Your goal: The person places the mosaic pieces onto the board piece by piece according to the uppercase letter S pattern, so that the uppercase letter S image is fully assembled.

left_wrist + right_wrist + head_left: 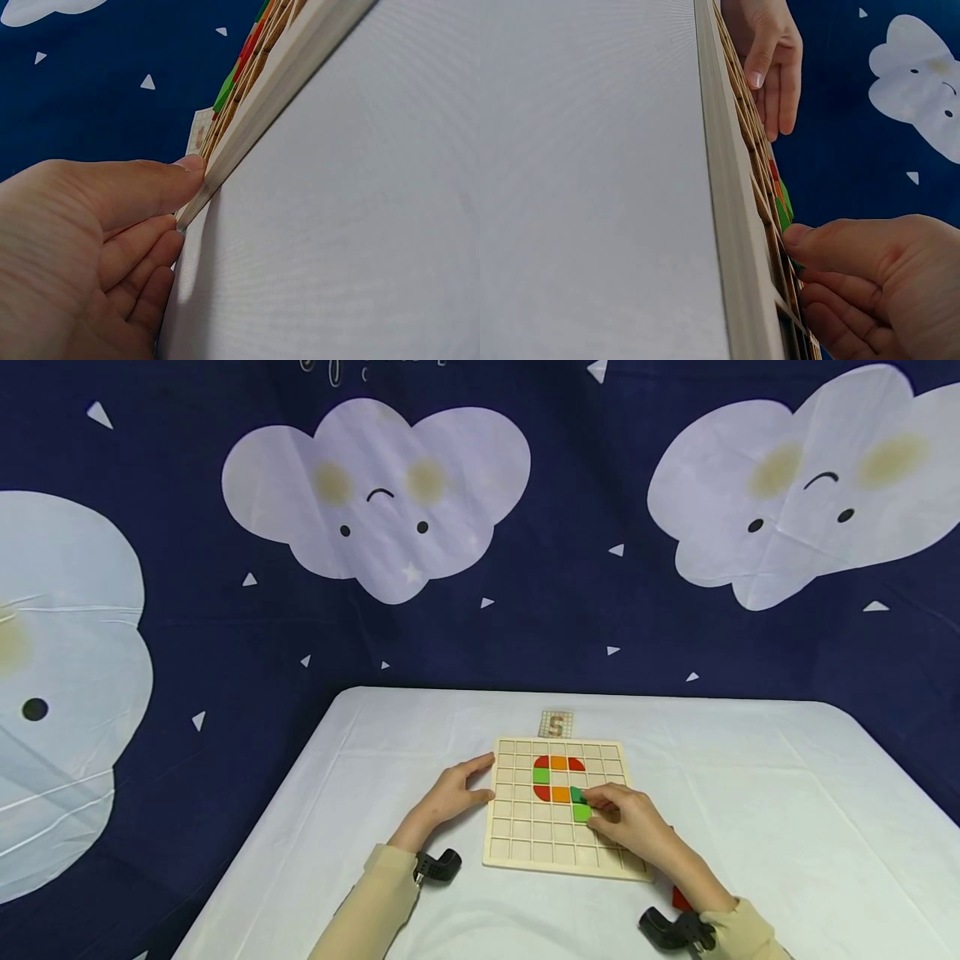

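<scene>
A wooden grid board (525,852) lies on the table with coloured tiles in its cells. My left hand (453,792) is at its left edge, the thumb and index finger spread apart; in the left wrist view the thumb tip touches the board's rim. My right hand (633,822) is over the right part of the board. Its index fingertip is at a dark green tile (576,794) and its thumb at the light green tile (582,812) below. Red corner tiles (542,793), orange tiles (560,794) and another light green tile (541,776) form a curve.
A small card (556,724) with an S pattern lies behind the board. Something red (680,900) shows on the white table (787,793), partly under my right forearm. A dark blue cloth (562,635) with clouds hangs behind the table.
</scene>
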